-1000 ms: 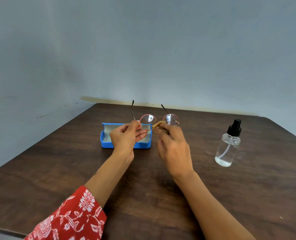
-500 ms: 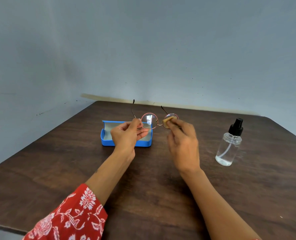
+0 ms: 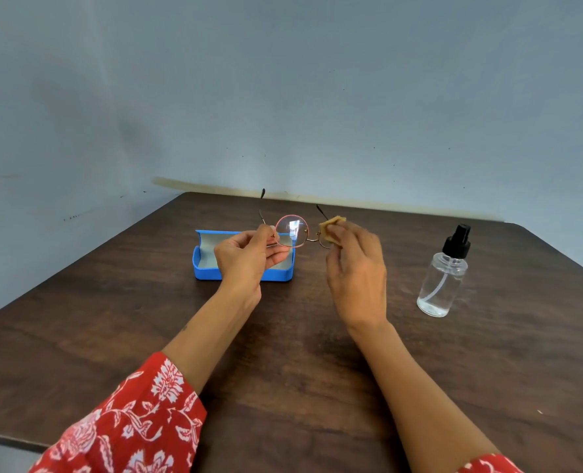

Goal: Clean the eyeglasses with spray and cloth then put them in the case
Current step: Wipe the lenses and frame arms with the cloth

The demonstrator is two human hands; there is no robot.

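Tan cloth: small folded pad [image 3: 331, 229] pinched by right hand [image 3: 356, 271] against one lens.
Glasses: round thin-metal-framed eyeglasses [image 3: 292, 231], left hand [image 3: 249, 256] pinching the frame's edge.

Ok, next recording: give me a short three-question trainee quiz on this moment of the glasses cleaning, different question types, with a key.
1. True or false: the round wire-framed eyeglasses already lie inside the open blue glasses case.
2. Multiple choice: the small tan cleaning cloth is pressed on a lens by A) the left hand, B) the right hand, C) neither hand.
3. Fill in: the clear spray bottle with the black pump top stands upright on the dark wooden table, on the person's ____ side, touched by no hand.

Key: 1 false, the left hand holds them above the table; 2 B; 3 right.
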